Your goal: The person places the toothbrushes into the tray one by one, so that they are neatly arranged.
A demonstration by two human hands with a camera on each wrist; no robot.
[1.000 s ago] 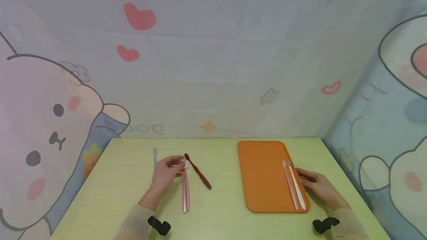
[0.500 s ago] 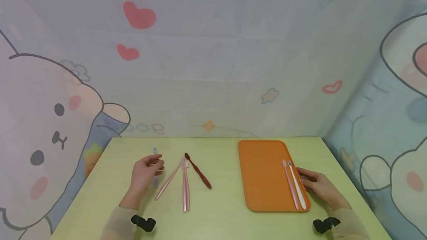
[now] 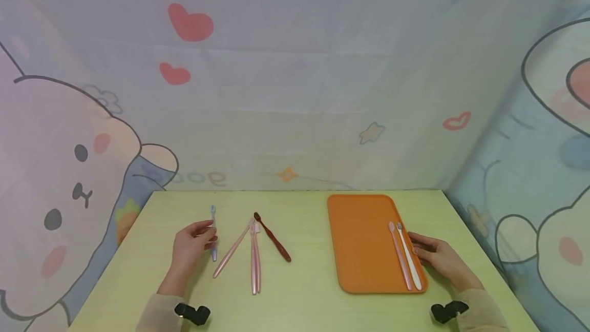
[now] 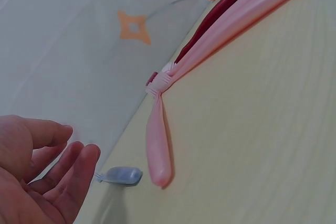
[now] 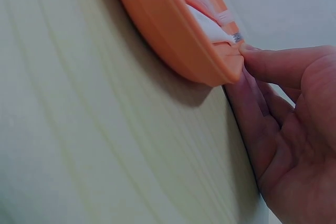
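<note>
My left hand (image 3: 188, 245) hovers at the pale blue toothbrush (image 3: 214, 254), its thumb and fingers apart in the left wrist view; the hand covers part of the handle. Just right of it, a slanting pink toothbrush (image 3: 229, 251) lies with its head by the heads of two more pink toothbrushes (image 3: 253, 270). A dark red toothbrush (image 3: 276, 242) slants away beside them. On the orange tray (image 3: 359, 250) lie a pink toothbrush (image 3: 400, 256) and a white toothbrush (image 3: 411, 263). My right hand (image 3: 444, 260) pinches the tray's right rim, thumb on top and fingers lower down.
The light yellow table (image 3: 304, 311) ends at a printed cloth backdrop (image 3: 295, 91) behind. More printed cloth (image 3: 530, 178) hangs along the right side. A black wrist device (image 3: 192, 313) sits on the left sleeve, another on the right.
My left hand let go of a pink toothbrush, now lying slanted left of the pink pair, and moved left to the pale blue toothbrush. The right hand stays at the tray.
</note>
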